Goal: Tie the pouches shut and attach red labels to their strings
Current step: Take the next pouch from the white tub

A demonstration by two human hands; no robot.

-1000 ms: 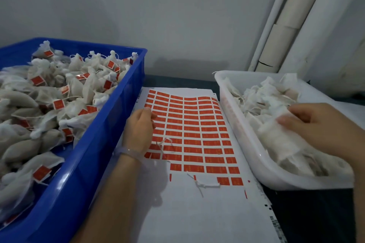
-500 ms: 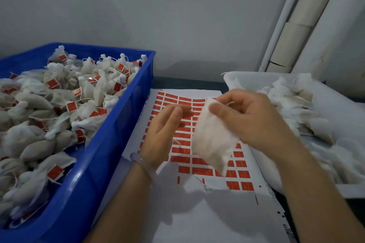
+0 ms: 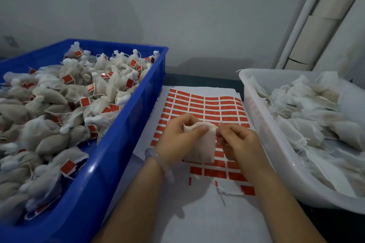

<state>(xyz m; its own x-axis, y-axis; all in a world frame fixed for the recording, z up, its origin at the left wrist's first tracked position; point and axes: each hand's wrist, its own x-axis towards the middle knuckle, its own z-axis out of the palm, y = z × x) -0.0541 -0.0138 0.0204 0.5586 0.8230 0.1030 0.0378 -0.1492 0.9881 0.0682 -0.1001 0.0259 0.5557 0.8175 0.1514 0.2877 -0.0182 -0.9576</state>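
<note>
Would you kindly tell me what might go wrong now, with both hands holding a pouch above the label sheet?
1. The pouch, pinched at its top by the left hand and right hand, is not yet cinched; tilted, it might spill filling onto the label sheet.
2. The right forearm lies close to a loose string on the sheet and might drag it, or peel nearby labels.

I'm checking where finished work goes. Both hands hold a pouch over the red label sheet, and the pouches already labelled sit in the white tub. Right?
Not quite. The head view shows the labelled pouches in the blue crate; the white tub holds unlabelled pouches. The left hand and right hand do hold a pouch over the red label sheet.
</note>
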